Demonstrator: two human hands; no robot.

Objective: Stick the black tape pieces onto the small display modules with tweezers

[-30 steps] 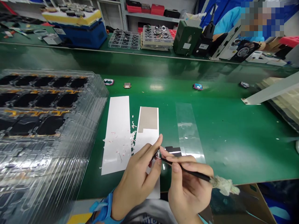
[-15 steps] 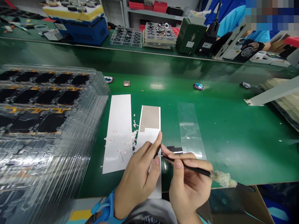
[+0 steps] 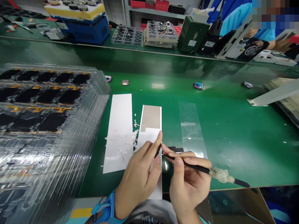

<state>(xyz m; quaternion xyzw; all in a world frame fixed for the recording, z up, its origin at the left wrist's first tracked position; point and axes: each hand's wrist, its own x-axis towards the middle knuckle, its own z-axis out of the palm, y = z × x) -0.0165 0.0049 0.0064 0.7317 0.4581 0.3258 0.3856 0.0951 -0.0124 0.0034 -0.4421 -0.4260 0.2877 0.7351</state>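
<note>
Low in the middle of the frame, I have the person's two bare hands working close together over the green workbench [image 3: 221,124]. The left hand [image 3: 137,177] is pressed together at thumb and forefinger, pinching a small dark piece [image 3: 158,151], too small for me to identify from here. The right hand [image 3: 189,183] grips a black-handled pick [image 3: 193,166] like a pen, thumb and fingers closed around the shaft, with a wad of frayed cloth [image 3: 221,175] wound around it just behind the grip. Its fine metal tip reaches to just beside the dark piece; whether they touch, I can't tell.

Under the hands lies a white backing strip [image 3: 151,135] carrying a tan rectangular pad [image 3: 150,118] at its far end. To its left sits a second white strip [image 3: 119,124], dotted with pinkish flecks, and white scraps [image 3: 135,135] are heaped between the two. To the right lies a clear film strip [image 3: 191,130], with a black piece [image 3: 174,149] at its near end, just beyond the right hand.

Along the left of the frame rises a stack of clear plastic trays [image 3: 102,90] holding black parts. Small components [image 3: 125,82] are spaced across the bench above the strips, and a blue band [image 3: 105,208] circles the left wrist. At the upper right, a co-worker's blue sleeve [image 3: 235,15] shows at the far bench — separate from this work.
</note>
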